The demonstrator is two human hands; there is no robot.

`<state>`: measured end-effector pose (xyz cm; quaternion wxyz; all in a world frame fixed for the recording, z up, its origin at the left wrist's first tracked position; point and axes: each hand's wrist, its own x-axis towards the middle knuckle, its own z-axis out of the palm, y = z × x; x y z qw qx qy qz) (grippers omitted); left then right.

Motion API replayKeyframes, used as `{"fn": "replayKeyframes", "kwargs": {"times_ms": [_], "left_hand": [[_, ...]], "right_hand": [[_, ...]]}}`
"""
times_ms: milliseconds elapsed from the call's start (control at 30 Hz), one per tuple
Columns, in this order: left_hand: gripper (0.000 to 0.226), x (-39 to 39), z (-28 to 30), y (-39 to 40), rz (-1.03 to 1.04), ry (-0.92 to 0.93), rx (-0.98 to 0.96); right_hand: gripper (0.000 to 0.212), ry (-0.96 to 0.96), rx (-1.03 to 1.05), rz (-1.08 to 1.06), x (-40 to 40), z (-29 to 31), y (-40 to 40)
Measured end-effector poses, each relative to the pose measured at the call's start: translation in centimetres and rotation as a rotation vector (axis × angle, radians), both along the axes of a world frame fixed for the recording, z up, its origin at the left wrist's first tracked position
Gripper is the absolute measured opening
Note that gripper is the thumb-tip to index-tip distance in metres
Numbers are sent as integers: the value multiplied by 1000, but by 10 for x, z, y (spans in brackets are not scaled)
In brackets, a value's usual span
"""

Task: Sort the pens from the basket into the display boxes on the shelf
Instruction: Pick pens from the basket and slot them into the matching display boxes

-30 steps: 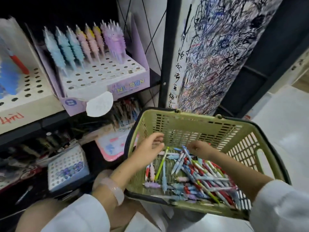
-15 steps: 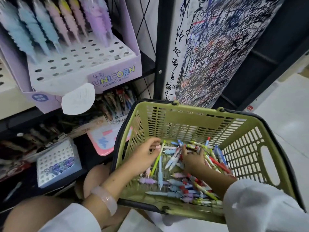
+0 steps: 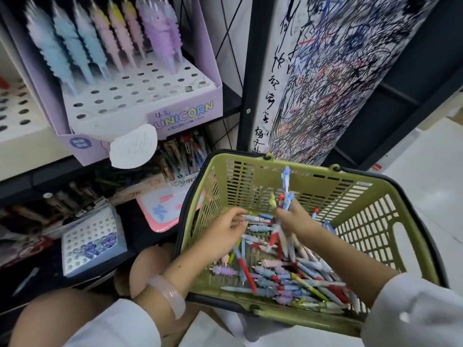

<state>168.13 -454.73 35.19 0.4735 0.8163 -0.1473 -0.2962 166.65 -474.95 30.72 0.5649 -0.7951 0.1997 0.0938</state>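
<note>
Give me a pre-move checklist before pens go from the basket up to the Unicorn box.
1. Right hand grips a bundle of pens, tips up: ok.
2. Left hand pinches one white pen: ok.
3. Bundle holds one pen type only: not ok, colours are mixed.
4. Lilac cardboard Unicorn display box has free holes: ok.
5. Green plastic basket steady on the lap: cannot tell.

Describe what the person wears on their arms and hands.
Both hands are bare: no gloves and no visible rings. The left hand has a smooth, translucent pale pink bangle at the wrist. White sleeves cover both arms, leaving the forearms uncovered. The right hand wears nothing.
</note>
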Motion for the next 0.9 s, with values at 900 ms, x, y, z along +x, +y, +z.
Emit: {"fn": "replayKeyframes", "kwargs": {"times_ms": [900], "left_hand": [[6,0,63,38,375,3,-444]], "right_hand": [[23,-405,374,4,33,135,120]]}}
